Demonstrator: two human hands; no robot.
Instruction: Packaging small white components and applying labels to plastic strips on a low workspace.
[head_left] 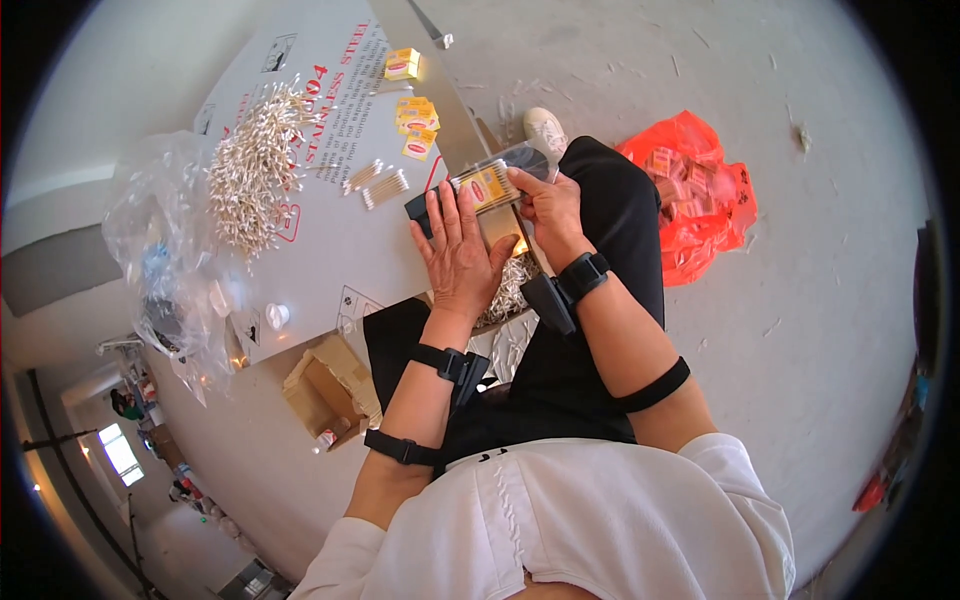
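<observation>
Clear cotton-swab packet (487, 186) between our two hands at the desk (365, 252) edge

In the head view, our right hand (553, 212) pinched the packet's right end between thumb and fingers, while our left hand (464, 268) lay open, fingers straight, at its left end over a black block (418, 211), probably to steady it; we could not tell how firmly it pressed. The swab heap (258, 170), small swab bundles (386, 188) and yellow cards (418, 122) lay apart on the desk, seemingly to prevent mixing. More loose swabs (514, 288) sat below our hands, likely for easy reach.
</observation>
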